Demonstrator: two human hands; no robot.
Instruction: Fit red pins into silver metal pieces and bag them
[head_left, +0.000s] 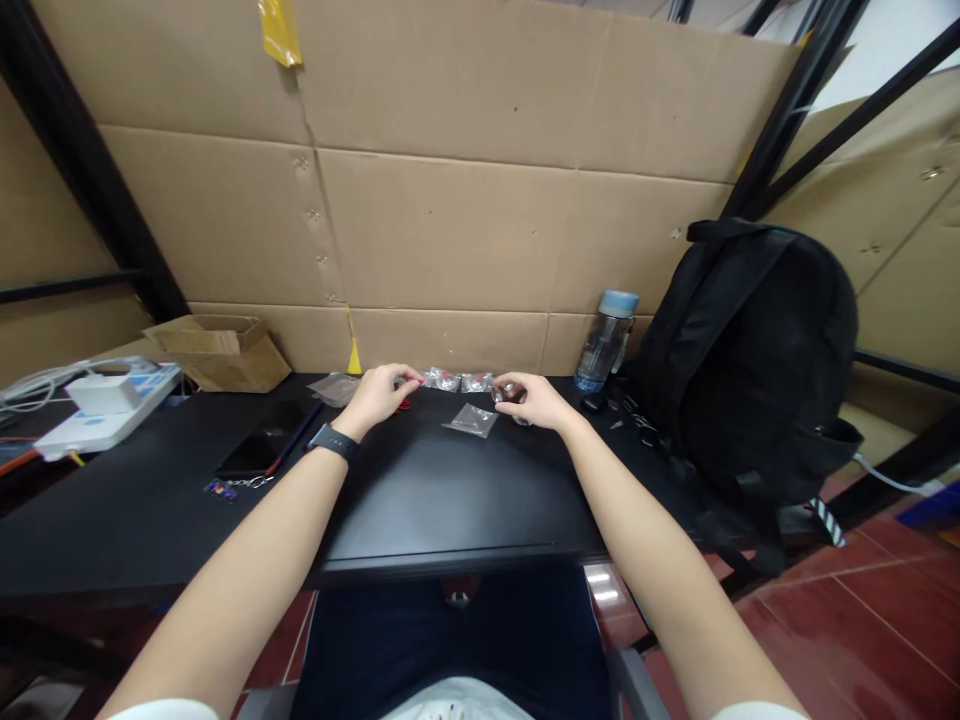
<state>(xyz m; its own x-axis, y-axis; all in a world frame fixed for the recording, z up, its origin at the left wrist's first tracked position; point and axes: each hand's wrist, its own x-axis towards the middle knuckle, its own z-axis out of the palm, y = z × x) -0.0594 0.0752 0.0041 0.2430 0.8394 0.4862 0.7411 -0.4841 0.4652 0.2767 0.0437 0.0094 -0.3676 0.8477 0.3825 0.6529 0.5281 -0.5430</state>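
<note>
My left hand [379,397], with a dark watch on its wrist, is closed in a pinch at the back of the black table. A small red piece [417,381] shows at its fingertips, and more red pieces [404,405] lie under the fingers. Opposite, my right hand [534,400] curls over shiny, rounded metallic pieces [498,394]; their kind is too small to tell. Between the hands, a flat clear plastic bag [474,421] lies on the table. Behind it are two small filled clear bags [442,380] with red bits inside. Another clear bag [334,389] rests left of my left hand.
On the left are a phone [262,438], a keychain [222,489], a power strip [112,410] with a charger, and a brown paper box [225,350]. A water bottle [606,340] and black backpack [757,350] stand right. A cardboard wall [450,230] closes the back.
</note>
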